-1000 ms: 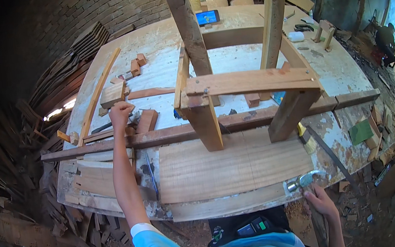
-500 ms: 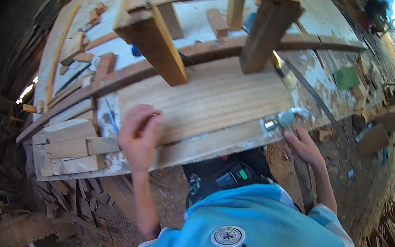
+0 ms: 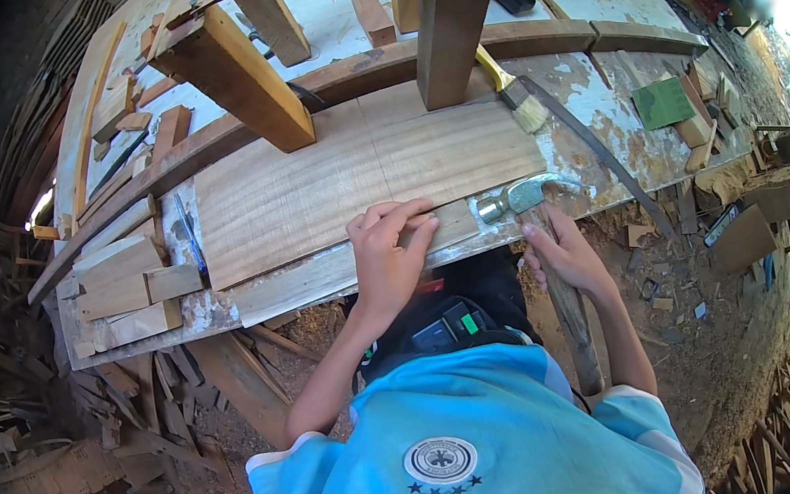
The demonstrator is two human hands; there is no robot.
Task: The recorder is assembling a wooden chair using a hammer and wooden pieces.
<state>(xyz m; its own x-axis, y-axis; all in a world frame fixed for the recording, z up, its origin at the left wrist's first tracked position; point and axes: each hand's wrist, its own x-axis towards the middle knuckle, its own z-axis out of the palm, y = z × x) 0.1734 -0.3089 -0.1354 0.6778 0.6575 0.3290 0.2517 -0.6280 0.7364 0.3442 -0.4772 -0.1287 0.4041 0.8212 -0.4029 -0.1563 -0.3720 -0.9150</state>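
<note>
My right hand (image 3: 568,253) is wrapped round the wooden handle of a claw hammer (image 3: 529,194), high up near its head. The metal head rests at the table's near edge, its claw pointing right. My left hand (image 3: 391,256) lies over a narrow wooden strip (image 3: 305,286) along the near edge of a wide flat board (image 3: 297,195). Its thumb and forefinger are bent toward each other beside the board's edge; what they pinch, if anything, is too small to make out. Beyond, a wooden frame with square legs (image 3: 240,77) stands over the board.
A paintbrush (image 3: 522,108) and a dark curved strip (image 3: 604,152) lie right of the board. A long wooden bar (image 3: 341,75) crosses behind it. Wood offcuts (image 3: 127,295) and a blue pen (image 3: 189,233) are at left. Green sandpaper (image 3: 661,103) sits at right.
My left hand has moved right along the near edge, from the board's left part to close by the hammer head. The hammer has shifted slightly left in my right hand. The whole view has shifted too.
</note>
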